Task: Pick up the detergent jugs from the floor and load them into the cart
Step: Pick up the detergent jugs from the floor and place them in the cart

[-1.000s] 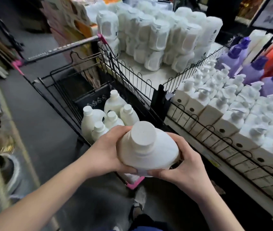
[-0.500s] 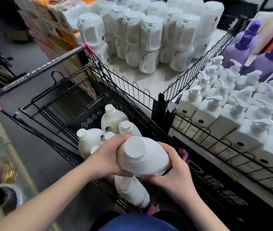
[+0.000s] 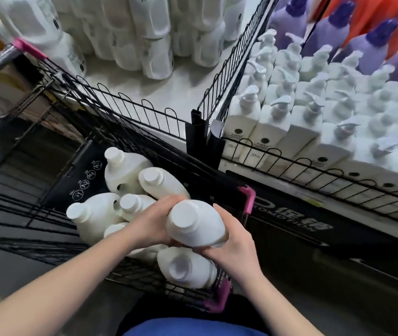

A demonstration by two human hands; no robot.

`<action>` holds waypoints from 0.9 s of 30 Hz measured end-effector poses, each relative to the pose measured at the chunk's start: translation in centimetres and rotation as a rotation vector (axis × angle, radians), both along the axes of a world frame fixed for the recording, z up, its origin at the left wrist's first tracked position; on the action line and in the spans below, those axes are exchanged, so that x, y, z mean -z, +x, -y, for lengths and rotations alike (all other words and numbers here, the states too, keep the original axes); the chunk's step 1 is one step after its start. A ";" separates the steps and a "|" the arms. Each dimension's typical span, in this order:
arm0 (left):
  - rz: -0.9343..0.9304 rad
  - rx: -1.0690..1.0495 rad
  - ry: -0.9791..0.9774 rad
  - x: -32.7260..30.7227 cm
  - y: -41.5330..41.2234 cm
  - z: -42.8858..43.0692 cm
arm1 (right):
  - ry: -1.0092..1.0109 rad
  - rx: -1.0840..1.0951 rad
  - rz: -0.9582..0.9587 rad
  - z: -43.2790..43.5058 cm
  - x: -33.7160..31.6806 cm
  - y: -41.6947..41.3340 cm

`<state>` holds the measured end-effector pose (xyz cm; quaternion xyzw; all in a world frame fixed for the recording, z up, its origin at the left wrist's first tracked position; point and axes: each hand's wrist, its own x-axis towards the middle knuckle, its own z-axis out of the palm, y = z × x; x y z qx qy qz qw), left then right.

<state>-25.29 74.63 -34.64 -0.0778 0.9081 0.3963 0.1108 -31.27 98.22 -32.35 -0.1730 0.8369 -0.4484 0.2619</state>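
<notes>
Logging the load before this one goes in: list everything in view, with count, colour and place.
held jug: one, white, above the cart's near end
jugs in cart: at least six, white, in the basket
cart: one, black wire with pink corners, centre-left
pump bottles: many, white, right shelf behind a black wire rail
purple bottles: several, purple, top right
stacked jugs: many, white, top centre platform
left hand: one, grips the held jug's left side
right hand: one, grips the held jug from lower right
</notes>
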 end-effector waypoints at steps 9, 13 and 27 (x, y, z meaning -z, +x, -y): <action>0.123 0.051 0.052 6.7 -1.6 -0.7 | 0.182 -0.059 0.037 1.1 3.8 -1.3; 0.177 0.012 0.058 10.0 -1.3 -0.4 | 0.239 -0.097 0.010 1.5 5.1 -1.8; 0.217 0.003 0.037 13.3 -2.2 -2.0 | 0.378 -0.132 0.142 0.9 10.5 -2.3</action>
